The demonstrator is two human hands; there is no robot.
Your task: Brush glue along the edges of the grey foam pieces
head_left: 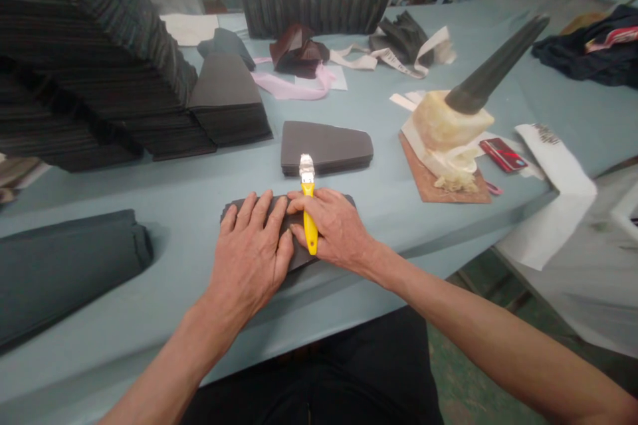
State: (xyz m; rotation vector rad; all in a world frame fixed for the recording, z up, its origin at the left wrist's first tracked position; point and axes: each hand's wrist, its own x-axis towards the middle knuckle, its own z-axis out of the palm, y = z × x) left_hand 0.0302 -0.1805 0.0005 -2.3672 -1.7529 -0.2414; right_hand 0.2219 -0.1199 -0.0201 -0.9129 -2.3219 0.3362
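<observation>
Right hand (341, 226) grips yellow brush (310, 222), long axis away from body, bristles (306, 163) toward far stack (333, 141); left hand (250, 249) spread flat on near stack (302, 257).

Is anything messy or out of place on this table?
Two things, at right: a white strip droops over the table's edge rather than lying flat, and a ragged yellowish clump, perhaps dried residue, sits on the brown board. I see no damage to the brush in the right hand.
</observation>
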